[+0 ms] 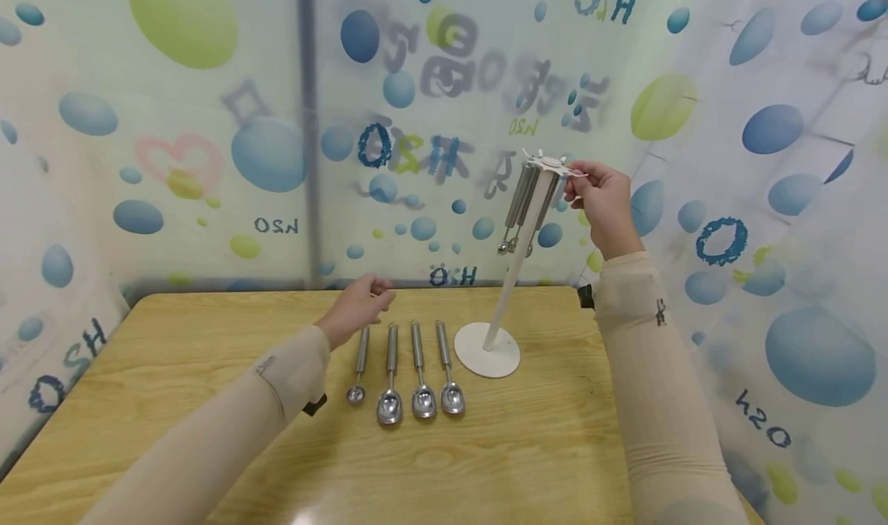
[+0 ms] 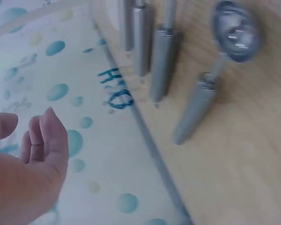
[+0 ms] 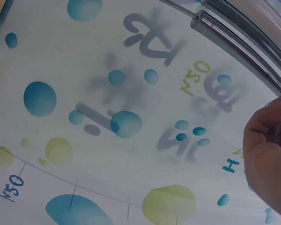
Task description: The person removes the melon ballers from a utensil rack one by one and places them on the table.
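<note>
A white utensil stand (image 1: pixel 512 278) with a round base rises from the table. Several steel-handled utensils (image 1: pixel 522 195) with small ends hang from its hooked top. My right hand (image 1: pixel 605 205) pinches the top's right edge by a hook, close to a hanging handle (image 3: pixel 241 51); the exact contact is partly hidden. Over the table, left of the stand, my left hand (image 1: pixel 357 309) hovers empty with loosely bent fingers. Just below it lies a melon baller (image 1: pixel 356 394). Three ice cream scoops (image 1: pixel 390 408) (image 1: pixel 424 402) (image 1: pixel 452 398) lie alongside, handles pointing away from me.
The wooden table (image 1: pixel 527 456) ends at a patterned curtain (image 1: pixel 416 224) just behind the stand. More curtain (image 1: pixel 812 278) hangs close on the right, beside my right arm.
</note>
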